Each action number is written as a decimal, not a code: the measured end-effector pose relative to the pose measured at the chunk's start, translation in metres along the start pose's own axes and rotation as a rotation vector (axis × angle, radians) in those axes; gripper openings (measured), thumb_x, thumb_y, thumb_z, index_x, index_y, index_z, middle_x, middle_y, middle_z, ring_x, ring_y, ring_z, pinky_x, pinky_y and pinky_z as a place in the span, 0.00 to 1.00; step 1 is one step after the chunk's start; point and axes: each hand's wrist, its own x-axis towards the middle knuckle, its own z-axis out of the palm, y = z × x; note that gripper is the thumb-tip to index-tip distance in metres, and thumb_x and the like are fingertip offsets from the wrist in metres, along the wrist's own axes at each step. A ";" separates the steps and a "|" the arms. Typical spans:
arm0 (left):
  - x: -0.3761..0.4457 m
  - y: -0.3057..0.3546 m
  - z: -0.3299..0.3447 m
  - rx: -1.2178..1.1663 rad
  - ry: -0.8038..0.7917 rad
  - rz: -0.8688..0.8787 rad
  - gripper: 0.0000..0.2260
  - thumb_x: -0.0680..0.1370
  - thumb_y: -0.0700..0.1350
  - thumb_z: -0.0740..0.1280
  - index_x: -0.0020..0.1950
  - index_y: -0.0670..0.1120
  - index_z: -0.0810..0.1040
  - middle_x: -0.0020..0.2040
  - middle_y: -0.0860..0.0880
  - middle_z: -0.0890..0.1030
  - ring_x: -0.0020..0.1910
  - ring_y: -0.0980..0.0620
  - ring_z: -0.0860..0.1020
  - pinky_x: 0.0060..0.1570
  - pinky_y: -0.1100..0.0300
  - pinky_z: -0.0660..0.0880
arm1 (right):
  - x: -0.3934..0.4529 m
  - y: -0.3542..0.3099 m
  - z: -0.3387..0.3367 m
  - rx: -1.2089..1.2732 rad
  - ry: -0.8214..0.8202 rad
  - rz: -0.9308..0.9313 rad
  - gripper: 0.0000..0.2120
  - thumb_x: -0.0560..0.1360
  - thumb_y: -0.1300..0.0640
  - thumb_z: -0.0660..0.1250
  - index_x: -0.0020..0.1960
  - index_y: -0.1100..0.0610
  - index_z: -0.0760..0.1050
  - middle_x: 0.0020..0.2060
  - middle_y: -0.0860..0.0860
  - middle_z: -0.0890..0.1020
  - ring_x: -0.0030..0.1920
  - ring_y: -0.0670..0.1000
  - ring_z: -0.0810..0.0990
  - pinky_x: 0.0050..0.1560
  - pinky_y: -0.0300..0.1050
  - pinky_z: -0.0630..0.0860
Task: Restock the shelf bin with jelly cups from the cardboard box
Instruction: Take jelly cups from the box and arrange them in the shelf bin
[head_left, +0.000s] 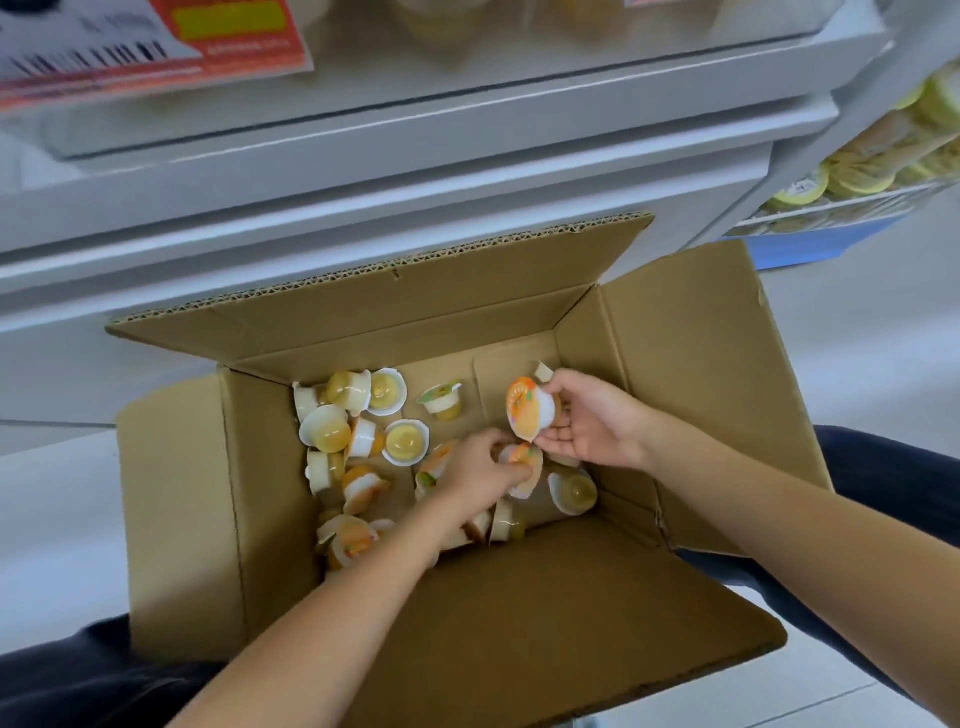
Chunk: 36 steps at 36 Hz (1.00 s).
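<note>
Many jelly cups (358, 431) lie loose on the floor of the cardboard box (519, 597), most heaped toward its left and middle, some upright, some tipped on their sides or lids. We count on that heap shifting if we dig carelessly: cups could roll under one another and be missed, or a thin foil lid might get pressed and dented.

Moving right, our left hand (483, 470) is down among the cups near the middle of the box, its fingers (511, 473) curled round an orange-lidded cup (524, 460) that rests against its neighbours. We judge the hold shallow, so the cup may slip as it comes up, or drag a neighbour along and drop it.

Just to the right, our right hand (587, 421) holds another orange-lidded cup, the lifted cup (527, 410), above the box floor, pinched between thumb and fingertips with the lid facing left. A pinch like that on a smooth small tub could let it twist out, and with both hands close together they may knock each other.

Beyond the far flap stands the white shelf (415, 156); the bin to be filled is not clearly in sight, so we would be reaching up half blind. A cup caught on the upright far flap (363, 291) would fall back.
</note>
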 end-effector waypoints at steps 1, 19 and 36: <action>-0.001 0.004 -0.014 -0.102 0.001 -0.062 0.17 0.71 0.45 0.70 0.60 0.49 0.76 0.50 0.51 0.79 0.47 0.52 0.78 0.41 0.64 0.75 | -0.002 -0.002 0.002 -0.012 -0.002 -0.014 0.11 0.76 0.55 0.60 0.55 0.59 0.74 0.45 0.56 0.81 0.44 0.51 0.80 0.47 0.42 0.78; -0.186 0.138 -0.193 0.080 -0.050 0.273 0.33 0.66 0.53 0.78 0.66 0.54 0.66 0.54 0.51 0.80 0.54 0.53 0.79 0.57 0.55 0.76 | -0.200 -0.063 0.127 -0.564 -0.123 -0.749 0.10 0.79 0.62 0.61 0.58 0.59 0.76 0.42 0.52 0.78 0.38 0.49 0.77 0.37 0.40 0.75; -0.242 0.173 -0.183 0.177 0.524 0.699 0.33 0.60 0.60 0.77 0.64 0.58 0.74 0.49 0.60 0.80 0.49 0.64 0.76 0.45 0.70 0.72 | -0.245 -0.052 0.157 -0.746 -0.197 -1.090 0.24 0.65 0.59 0.73 0.60 0.55 0.73 0.53 0.45 0.82 0.53 0.47 0.82 0.51 0.38 0.77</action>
